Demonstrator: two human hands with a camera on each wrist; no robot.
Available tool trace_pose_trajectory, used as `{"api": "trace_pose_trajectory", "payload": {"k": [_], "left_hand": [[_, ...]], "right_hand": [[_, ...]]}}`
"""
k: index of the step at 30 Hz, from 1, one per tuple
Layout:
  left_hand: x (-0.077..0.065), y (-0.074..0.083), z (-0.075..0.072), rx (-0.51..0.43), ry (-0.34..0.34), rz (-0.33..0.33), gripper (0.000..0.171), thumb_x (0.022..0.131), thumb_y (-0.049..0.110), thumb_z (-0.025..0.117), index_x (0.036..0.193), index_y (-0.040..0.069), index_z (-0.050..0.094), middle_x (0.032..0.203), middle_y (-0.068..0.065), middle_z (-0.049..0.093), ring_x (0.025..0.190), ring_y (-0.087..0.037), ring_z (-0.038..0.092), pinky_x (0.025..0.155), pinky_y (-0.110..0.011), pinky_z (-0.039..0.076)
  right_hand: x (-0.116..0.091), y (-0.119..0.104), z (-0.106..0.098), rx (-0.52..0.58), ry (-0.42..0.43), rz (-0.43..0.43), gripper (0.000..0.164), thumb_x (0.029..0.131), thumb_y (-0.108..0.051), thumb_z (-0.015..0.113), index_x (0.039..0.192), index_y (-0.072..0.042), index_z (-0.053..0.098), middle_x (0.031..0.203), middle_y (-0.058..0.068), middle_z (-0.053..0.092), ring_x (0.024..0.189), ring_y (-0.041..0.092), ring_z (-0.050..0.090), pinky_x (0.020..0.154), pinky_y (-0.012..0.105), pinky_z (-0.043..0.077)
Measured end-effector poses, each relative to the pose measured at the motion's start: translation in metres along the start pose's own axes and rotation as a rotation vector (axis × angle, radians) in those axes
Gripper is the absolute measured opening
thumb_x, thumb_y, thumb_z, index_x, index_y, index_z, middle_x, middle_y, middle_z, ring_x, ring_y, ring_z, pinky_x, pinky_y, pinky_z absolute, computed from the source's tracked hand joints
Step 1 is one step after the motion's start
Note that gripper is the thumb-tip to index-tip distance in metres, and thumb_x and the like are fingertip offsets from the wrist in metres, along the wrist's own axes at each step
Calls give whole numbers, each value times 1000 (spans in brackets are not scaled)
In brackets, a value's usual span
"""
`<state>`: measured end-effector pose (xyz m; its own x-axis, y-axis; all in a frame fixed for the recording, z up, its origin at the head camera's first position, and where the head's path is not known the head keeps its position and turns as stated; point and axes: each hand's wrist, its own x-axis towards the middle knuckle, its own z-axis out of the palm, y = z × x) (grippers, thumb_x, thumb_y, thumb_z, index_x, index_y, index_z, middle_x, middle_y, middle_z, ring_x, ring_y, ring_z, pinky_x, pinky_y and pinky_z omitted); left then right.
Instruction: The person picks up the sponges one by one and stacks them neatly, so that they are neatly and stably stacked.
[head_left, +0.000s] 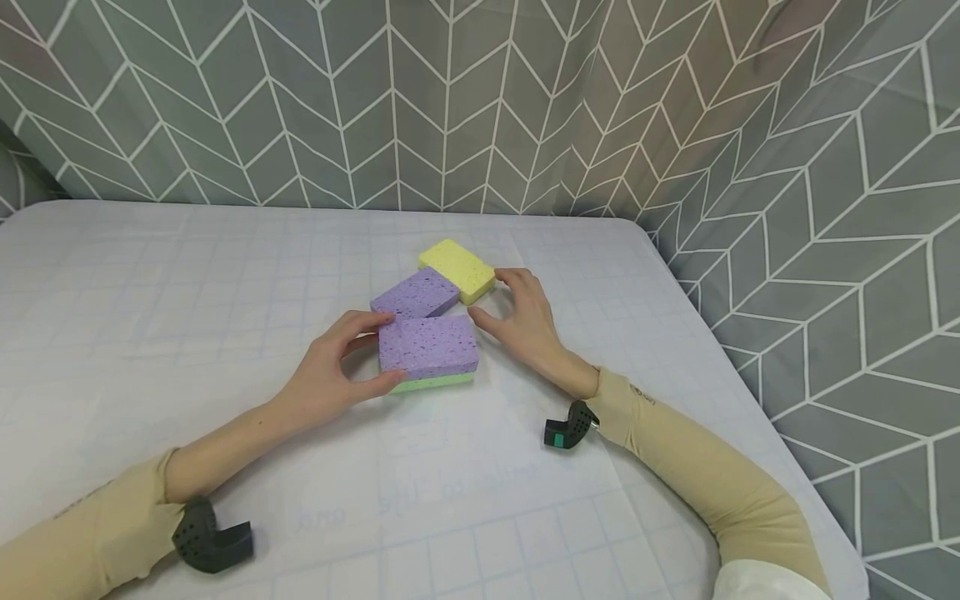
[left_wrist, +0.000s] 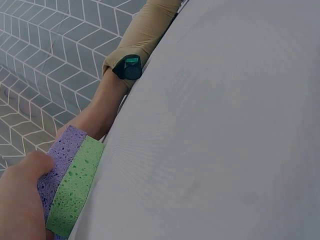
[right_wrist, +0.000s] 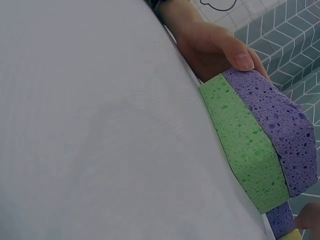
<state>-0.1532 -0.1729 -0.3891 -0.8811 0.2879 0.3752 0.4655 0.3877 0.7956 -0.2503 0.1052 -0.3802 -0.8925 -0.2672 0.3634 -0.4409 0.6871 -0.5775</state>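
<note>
A purple sponge [head_left: 427, 343] lies flat on a green sponge [head_left: 433, 382], their edges nearly lined up. My left hand [head_left: 337, 358] grips the purple sponge from its left side, thumb at the near corner and index finger at the far corner. In the left wrist view the thumb presses on the purple sponge, above the green sponge [left_wrist: 77, 187]. Behind the pair lies a second purple sponge [head_left: 415, 293], with a yellow sponge [head_left: 459, 268] against its far right side. My right hand [head_left: 528, 321] is spread, index fingertip at the yellow sponge's right edge and thumb near the second purple sponge.
A white cloth [head_left: 300, 258] with faint grid lines covers the table. Grey curtains [head_left: 420, 100] with a white zigzag pattern hang behind and along the right side. Black wrist cameras [head_left: 213, 537] sit at both sleeve cuffs.
</note>
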Motion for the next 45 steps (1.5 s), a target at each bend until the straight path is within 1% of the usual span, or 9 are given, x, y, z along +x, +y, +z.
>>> {"api": "trace_pose_trajectory", "payload": {"k": [4, 7, 16, 27, 32, 37, 45], "left_hand": [[0, 0, 0, 8, 3, 0, 66, 80, 12, 85, 138, 10, 53, 133, -4, 55, 127, -21, 53, 109, -27, 48], [0, 0, 0, 10, 4, 1, 66, 80, 12, 85, 138, 10, 54, 133, -4, 56, 127, -21, 53, 109, -27, 48], [0, 0, 0, 19, 6, 2, 66, 80, 12, 85, 138, 10, 54, 132, -5, 56, 127, -23, 54, 109, -29, 49], [-1, 1, 1, 11, 6, 2, 66, 80, 12, 85, 138, 10, 54, 132, -5, 56, 126, -23, 54, 109, -27, 48], [-1, 2, 2, 14, 4, 2, 66, 80, 12, 85, 138, 10, 54, 132, -6, 56, 126, -24, 54, 109, -27, 48], [-2, 4, 3, 16, 7, 7, 66, 79, 11, 85, 138, 8, 54, 132, -6, 56, 126, -23, 54, 109, -26, 48], [-3, 6, 4, 31, 8, -1, 66, 80, 11, 84, 138, 8, 53, 133, -6, 55, 126, -24, 54, 108, -24, 48]], "right_hand": [[3, 2, 1, -18, 16, -14, 67, 84, -36, 78, 136, -1, 54, 135, 13, 51, 125, 28, 49, 106, 44, 47], [5, 3, 1, -25, 21, -14, 67, 84, -36, 78, 136, -1, 54, 135, 13, 51, 125, 29, 49, 106, 44, 47], [7, 3, 2, -43, 4, 12, 71, 84, -37, 77, 138, 1, 51, 138, 14, 49, 128, 29, 46, 109, 44, 45], [9, 6, 2, -62, -21, 21, 73, 85, -38, 76, 140, 2, 49, 138, 15, 48, 127, 30, 47, 108, 44, 46], [13, 9, 1, -73, -11, 8, 74, 84, -38, 77, 139, 3, 50, 137, 16, 48, 127, 30, 47, 109, 44, 46], [14, 10, 1, -77, -34, -6, 74, 84, -41, 76, 138, 2, 51, 135, 16, 49, 127, 31, 47, 109, 45, 46], [22, 16, 2, -79, -26, -56, 70, 84, -40, 76, 134, 3, 54, 130, 15, 53, 119, 29, 51, 103, 42, 49]]}}
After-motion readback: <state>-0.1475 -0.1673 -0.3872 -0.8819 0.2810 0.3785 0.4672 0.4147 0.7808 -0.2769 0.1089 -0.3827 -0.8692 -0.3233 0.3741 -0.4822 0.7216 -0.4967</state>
